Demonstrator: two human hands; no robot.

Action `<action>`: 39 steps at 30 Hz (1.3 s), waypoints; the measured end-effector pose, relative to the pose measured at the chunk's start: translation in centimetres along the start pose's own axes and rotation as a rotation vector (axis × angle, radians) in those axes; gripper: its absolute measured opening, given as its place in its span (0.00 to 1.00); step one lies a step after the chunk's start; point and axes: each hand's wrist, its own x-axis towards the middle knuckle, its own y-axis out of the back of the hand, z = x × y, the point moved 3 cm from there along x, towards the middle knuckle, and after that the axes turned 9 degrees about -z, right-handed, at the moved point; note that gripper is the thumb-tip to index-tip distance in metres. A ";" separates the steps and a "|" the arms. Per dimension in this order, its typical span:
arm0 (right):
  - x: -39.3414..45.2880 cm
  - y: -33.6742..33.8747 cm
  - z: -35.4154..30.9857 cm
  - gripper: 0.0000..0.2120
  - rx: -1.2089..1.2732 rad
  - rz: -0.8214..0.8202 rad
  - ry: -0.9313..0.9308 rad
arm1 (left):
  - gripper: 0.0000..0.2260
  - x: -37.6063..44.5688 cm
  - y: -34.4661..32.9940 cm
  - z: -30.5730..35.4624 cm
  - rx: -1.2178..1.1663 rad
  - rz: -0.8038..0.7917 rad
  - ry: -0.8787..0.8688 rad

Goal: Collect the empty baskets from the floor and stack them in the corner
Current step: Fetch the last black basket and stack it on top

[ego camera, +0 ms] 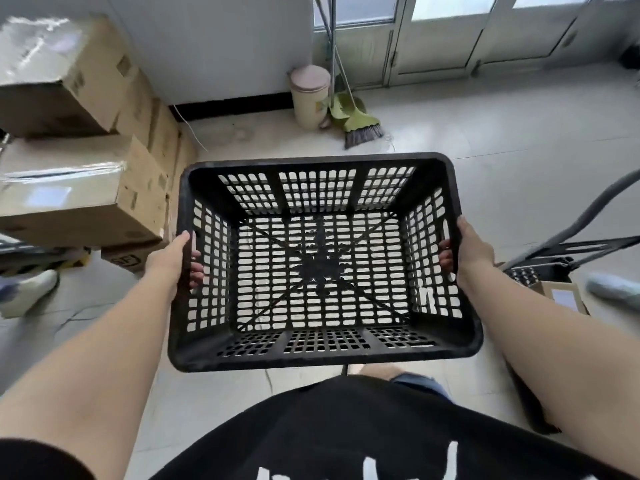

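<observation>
An empty black plastic basket (pixel 322 351) with slotted walls and floor hangs in the air in front of me, level, its opening facing up. My left hand (pixel 175 258) grips its left rim, fingers curled through the side slots. My right hand (pixel 467 249) grips the right rim the same way. The pale tiled floor shows through the basket's bottom.
Stacked cardboard boxes (pixel 79 188) stand at the left against the wall. A pink-lidded bin (pixel 310 97) and a green broom (pixel 360 128) sit in the far corner by the glass doors. A black cart (pixel 554 258) stands at the right. Another person's shoes show at both edges.
</observation>
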 end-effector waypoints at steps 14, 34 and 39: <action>18.4 -4.2 -14.7 0.22 0.016 0.063 -0.002 | 0.24 13.6 -16.1 17.2 0.052 -0.023 -0.035; 43.8 -3.9 -32.8 0.23 0.275 0.443 0.001 | 0.25 34.1 -51.4 46.8 0.331 -0.248 -0.184; 51.6 -0.3 -37.6 0.25 0.305 0.453 -0.013 | 0.25 36.1 -62.0 50.9 0.347 -0.282 -0.185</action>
